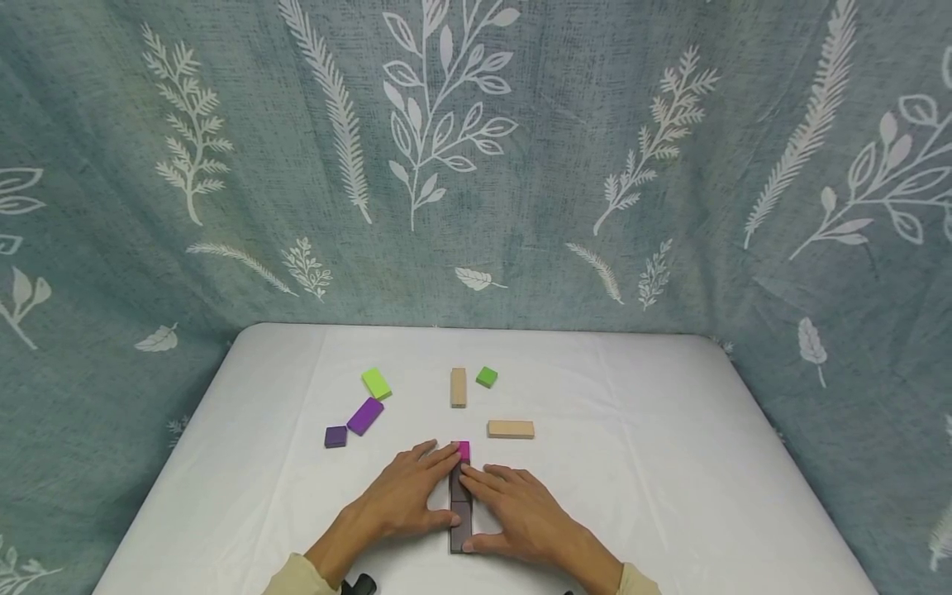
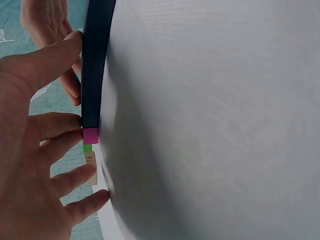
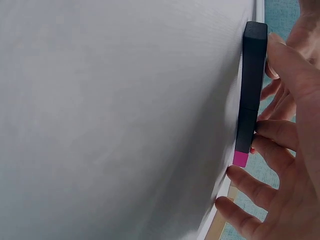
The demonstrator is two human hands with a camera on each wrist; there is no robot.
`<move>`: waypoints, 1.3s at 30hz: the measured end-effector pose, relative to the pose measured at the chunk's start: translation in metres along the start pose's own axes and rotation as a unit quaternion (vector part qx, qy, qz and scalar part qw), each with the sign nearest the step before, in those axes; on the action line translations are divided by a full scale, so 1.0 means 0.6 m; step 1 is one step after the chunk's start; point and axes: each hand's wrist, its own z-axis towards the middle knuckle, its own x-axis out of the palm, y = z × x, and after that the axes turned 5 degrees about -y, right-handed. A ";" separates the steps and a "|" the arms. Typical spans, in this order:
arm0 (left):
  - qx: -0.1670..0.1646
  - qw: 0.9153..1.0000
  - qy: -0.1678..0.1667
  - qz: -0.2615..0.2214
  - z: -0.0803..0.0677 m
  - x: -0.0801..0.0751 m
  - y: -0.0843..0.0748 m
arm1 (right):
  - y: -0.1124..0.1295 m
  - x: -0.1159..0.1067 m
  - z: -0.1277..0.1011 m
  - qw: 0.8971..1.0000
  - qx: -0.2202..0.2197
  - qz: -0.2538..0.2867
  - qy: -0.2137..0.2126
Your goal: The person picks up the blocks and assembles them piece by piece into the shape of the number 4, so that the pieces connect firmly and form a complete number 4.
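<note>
A short row of blocks lies on the white table [image 1: 640, 463]: a small magenta block [image 1: 464, 450] at the far end, then two dark blocks [image 1: 461, 516] toward me. My left hand [image 1: 405, 496] lies flat with straight fingers against the row's left side. My right hand [image 1: 521, 512] presses the right side the same way. In the left wrist view the left hand's fingers [image 2: 55, 127] touch the dark blocks [image 2: 95, 65] and the magenta block [image 2: 90, 135]. In the right wrist view the right hand's fingers [image 3: 275, 135] touch the dark blocks [image 3: 252, 75] near the magenta block [image 3: 240, 159].
Loose blocks lie farther back: a lime block [image 1: 376, 383], a purple block [image 1: 365, 416], a small dark purple block [image 1: 335, 436], a tan block [image 1: 458, 387], a small green block [image 1: 487, 377] and another tan block [image 1: 511, 429]. A leaf-patterned curtain [image 1: 521, 165] hangs behind.
</note>
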 end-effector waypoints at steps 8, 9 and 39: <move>0.003 1.000 -0.002 0.009 0.001 0.002 0.000 | -0.002 -0.010 0.003 1.000 -0.014 -0.003 -0.008; 0.002 1.000 -0.001 0.008 0.001 0.003 0.000 | -0.003 -0.011 0.004 1.000 -0.014 -0.004 -0.008; 0.012 1.000 -0.014 0.018 -0.003 0.003 0.001 | -0.123 -0.048 0.037 0.987 0.107 0.065 -0.097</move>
